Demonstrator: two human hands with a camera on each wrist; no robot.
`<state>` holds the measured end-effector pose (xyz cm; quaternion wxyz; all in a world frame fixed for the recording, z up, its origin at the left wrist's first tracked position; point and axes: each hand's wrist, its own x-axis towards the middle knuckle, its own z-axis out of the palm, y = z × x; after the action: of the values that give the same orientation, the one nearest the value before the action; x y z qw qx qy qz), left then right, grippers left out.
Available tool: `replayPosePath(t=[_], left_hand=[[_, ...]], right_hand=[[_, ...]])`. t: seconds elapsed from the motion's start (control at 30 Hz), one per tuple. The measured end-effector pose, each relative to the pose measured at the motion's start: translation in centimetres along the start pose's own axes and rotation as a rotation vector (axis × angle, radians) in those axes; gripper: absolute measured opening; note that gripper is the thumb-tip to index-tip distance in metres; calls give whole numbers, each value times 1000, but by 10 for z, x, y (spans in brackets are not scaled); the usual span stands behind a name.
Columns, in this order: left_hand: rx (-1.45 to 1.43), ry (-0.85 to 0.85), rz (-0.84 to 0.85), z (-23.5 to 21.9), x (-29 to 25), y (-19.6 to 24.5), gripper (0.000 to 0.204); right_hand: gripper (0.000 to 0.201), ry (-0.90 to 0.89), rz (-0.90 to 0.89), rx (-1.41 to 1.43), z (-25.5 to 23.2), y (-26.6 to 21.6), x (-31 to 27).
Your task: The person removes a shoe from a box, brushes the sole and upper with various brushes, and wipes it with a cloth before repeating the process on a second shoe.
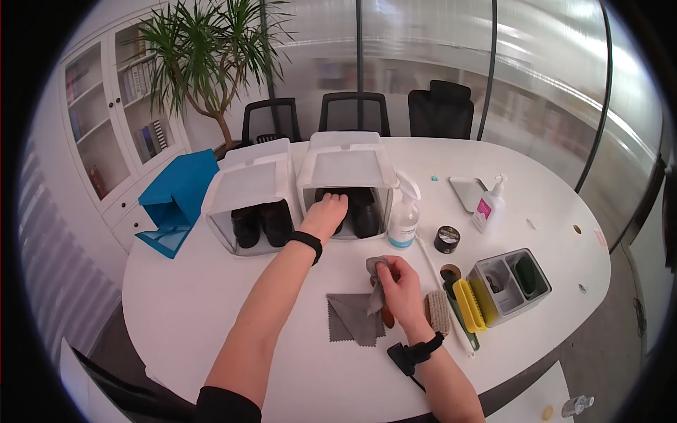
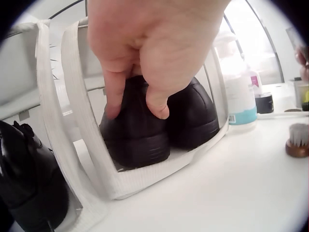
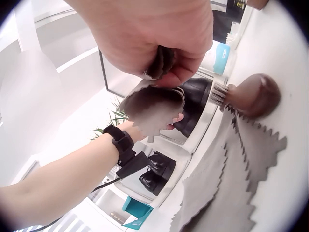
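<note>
My left hand (image 1: 326, 217) reaches into the open front of the right white shoe box (image 1: 347, 146). In the left wrist view, its thumb and a finger grip the heel end of a black shoe (image 2: 137, 137) from both sides. The matching shoe (image 2: 199, 116) sits beside it in the box. My right hand (image 1: 405, 292), over the table, pinches a bunched grey cloth (image 3: 153, 104) with a zigzag edge hanging down. Below lies another grey cloth (image 1: 345, 321), partly folded, with a small wooden-handled brush (image 3: 258, 95) at its edge.
Left stands a second white box (image 1: 247, 185) with black shoes (image 1: 275, 224), beside a blue bag (image 1: 180, 187). To the right are a spray bottle (image 1: 404, 215), a round tin (image 1: 446, 240), a pump bottle (image 1: 489, 206), brushes (image 1: 468, 307) and a grey divided caddy (image 1: 504, 299).
</note>
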<state>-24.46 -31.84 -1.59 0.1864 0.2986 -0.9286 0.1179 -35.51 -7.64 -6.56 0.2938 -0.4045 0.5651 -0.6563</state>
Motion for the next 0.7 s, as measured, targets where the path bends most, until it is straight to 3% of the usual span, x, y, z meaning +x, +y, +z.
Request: replayPosePath(t=[0.1, 0.17, 0.2, 0.23, 0.3, 0.37, 0.4, 0.43, 0.53, 0.7], left_hand=[[1, -72, -22, 3, 3, 2, 33], [238, -176, -219, 0, 6, 12, 34], [404, -47, -224, 14, 6, 16, 34], [393, -57, -216, 11, 6, 20, 34], [414, 112, 75, 1, 12, 29, 33], [90, 22, 133, -12, 14, 46, 33], [-39, -61, 11, -11, 16, 54, 36], [-152, -3, -49, -2, 14, 57, 45], [-134, -19, -41, 7, 22, 57, 55], [-183, -122, -190, 5, 36, 69, 42]], right_hand=[[24, -7, -24, -29, 2, -1, -1], [24, 1, -25, -32, 3, -5, -3], [23, 3, -30, -39, 3, -8, -4], [23, 12, -18, -45, 4, -12, -5], [24, 1, -72, -131, 4, -16, -7], [24, 14, -122, -140, 5, -12, -6], [24, 11, -99, -136, 5, -14, -5], [24, 5, -76, -128, 4, -17, -7], [25, -5, -34, -107, 3, -18, -7], [23, -33, -3, -154, 0, -15, -4]])
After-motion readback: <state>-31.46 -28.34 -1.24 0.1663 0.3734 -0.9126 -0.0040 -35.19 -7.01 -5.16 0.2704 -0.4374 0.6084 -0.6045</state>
